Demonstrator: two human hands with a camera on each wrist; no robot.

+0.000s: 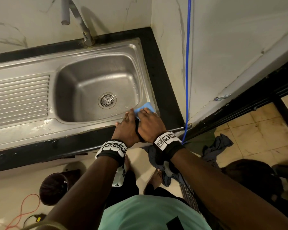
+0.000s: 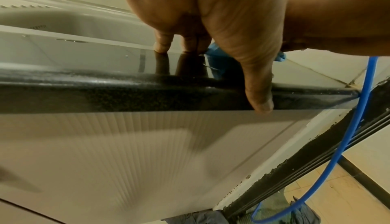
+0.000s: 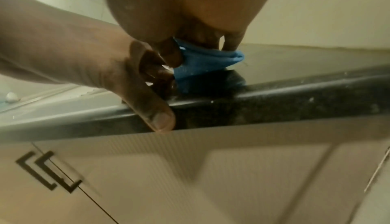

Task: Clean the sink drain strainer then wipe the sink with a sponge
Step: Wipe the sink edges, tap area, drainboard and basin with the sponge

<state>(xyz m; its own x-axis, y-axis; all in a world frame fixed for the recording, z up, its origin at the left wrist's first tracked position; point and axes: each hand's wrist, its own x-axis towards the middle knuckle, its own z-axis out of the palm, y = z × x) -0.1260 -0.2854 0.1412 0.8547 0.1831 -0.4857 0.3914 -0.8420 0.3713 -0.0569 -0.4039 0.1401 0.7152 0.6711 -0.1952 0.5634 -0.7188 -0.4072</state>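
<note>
The steel sink (image 1: pixel 96 52) has its round drain strainer (image 1: pixel 107 100) seated in the basin floor. A blue sponge (image 1: pixel 145 107) lies on the near right corner of the sink rim. My right hand (image 1: pixel 147 113) grips it, thumb and fingers curled round the sponge (image 3: pixel 202 61) in the right wrist view. My left hand (image 1: pixel 129 114) lies beside the right one, fingers straight. In the left wrist view its fingertips (image 2: pixel 162 47) touch the rim next to the sponge (image 2: pixel 217 56) and its thumb hangs over the black counter edge (image 2: pixel 105 94).
A faucet (image 1: pixel 83 29) stands behind the basin, and a ribbed drainboard (image 1: pixel 18 98) lies to its left. A blue cable (image 1: pixel 187 63) runs down the right wall. On the floor are a dark bin (image 1: pixel 55 188), crumpled cloths (image 1: pixel 218 146) and an orange cable (image 1: pixel 28 211).
</note>
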